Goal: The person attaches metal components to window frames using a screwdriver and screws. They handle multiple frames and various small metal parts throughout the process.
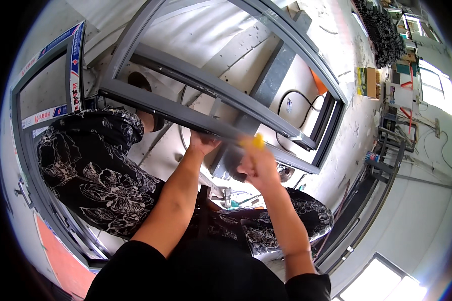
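Observation:
A dark grey metal window frame with inner bars lies across the work area in front of me. My left hand is closed around the underside of its near rail, its fingers partly hidden beneath the metal. Just to the right, my right hand is closed on a tool with a yellow part, held beside the same rail. Motion smears the tool, so its exact kind does not show. A dark rounded blur is left of that fist; I cannot tell whether it belongs to the tool.
Under the frame runs a grey support beam. Another frame with printed blue-and-white tape stands at my left. Small tools lie between my knees. A black cable loops on the floor. Cardboard boxes and long dark profiles are to the right.

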`<state>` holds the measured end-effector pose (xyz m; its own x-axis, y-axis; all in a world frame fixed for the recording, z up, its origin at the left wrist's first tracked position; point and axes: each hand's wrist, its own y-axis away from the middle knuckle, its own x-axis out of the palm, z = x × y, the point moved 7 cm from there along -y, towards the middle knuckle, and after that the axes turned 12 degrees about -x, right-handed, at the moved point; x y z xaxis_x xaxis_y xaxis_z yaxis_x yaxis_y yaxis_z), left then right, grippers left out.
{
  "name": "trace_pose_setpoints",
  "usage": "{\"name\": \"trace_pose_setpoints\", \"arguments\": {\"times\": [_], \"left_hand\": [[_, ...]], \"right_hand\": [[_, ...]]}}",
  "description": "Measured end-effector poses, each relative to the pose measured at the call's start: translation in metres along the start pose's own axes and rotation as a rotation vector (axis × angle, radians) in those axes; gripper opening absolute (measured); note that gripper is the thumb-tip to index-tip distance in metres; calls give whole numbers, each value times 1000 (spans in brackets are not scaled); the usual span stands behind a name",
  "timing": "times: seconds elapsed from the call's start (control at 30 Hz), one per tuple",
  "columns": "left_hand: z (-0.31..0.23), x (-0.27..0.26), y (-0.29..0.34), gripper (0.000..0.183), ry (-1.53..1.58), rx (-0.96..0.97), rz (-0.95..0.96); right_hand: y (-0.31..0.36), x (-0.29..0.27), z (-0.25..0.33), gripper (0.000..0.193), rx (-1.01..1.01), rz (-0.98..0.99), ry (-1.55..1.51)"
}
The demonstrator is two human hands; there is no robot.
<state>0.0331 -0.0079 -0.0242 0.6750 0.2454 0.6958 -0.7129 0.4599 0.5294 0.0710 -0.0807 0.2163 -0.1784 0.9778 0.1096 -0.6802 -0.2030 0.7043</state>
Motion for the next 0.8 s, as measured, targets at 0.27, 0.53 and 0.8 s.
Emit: {"name": "trace_pose_setpoints", "arguments": {"times": [0.27,0.53,0.8], "left_hand": [[-1,-13,4,50,-34,2,-96],[-10,-19,8,45,-91,-25,-174],[-71,-63,6,26,-162,458,-30]], "right_hand": [[-44,10,60,51,-986,-86,1179],[-112,17,-35,36,-883,120,1323],[-111,20,-33,32,-669,195,1136]]}}
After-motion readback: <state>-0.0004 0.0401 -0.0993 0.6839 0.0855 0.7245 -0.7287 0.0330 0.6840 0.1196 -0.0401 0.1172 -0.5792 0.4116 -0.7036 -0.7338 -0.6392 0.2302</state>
